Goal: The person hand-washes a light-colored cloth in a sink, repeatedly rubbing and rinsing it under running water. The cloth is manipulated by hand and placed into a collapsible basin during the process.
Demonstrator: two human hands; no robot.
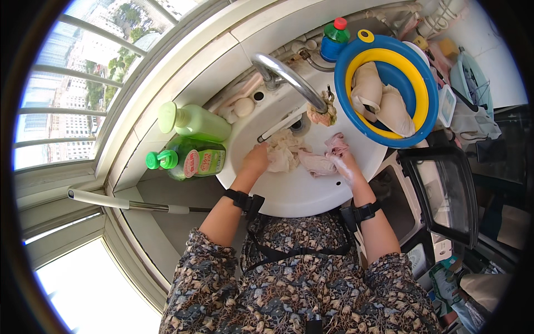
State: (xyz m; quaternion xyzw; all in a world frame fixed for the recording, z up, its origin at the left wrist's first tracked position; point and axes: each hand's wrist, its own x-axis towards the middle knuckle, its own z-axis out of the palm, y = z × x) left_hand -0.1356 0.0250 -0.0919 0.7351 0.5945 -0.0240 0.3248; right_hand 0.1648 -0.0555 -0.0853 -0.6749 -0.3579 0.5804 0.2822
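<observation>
A wet, pale pink cloth (313,162) lies bunched across the white washbasin (288,196). My left hand (255,160) grips its crumpled, lighter end at the left. On the right, my right hand (344,162) is closed around the other end, and a pinker fold sticks out above the fingers. White suds coat that hand's wrist. Behind the cloth lies a white stick-like handle (280,124) with a dark tip, slanting past the drain (298,126). The chrome faucet (288,75) arches over the basin, with a sponge-like wad (322,112) around its spout.
A blue and yellow plastic basin (386,89) holding beige cloth items (379,100) rests at the right rim. Two green pump bottles (196,142) stand at left. A capped bottle (335,39) is behind. An open-lidded washing machine (442,196) is at right; a mop handle (125,203) juts in left.
</observation>
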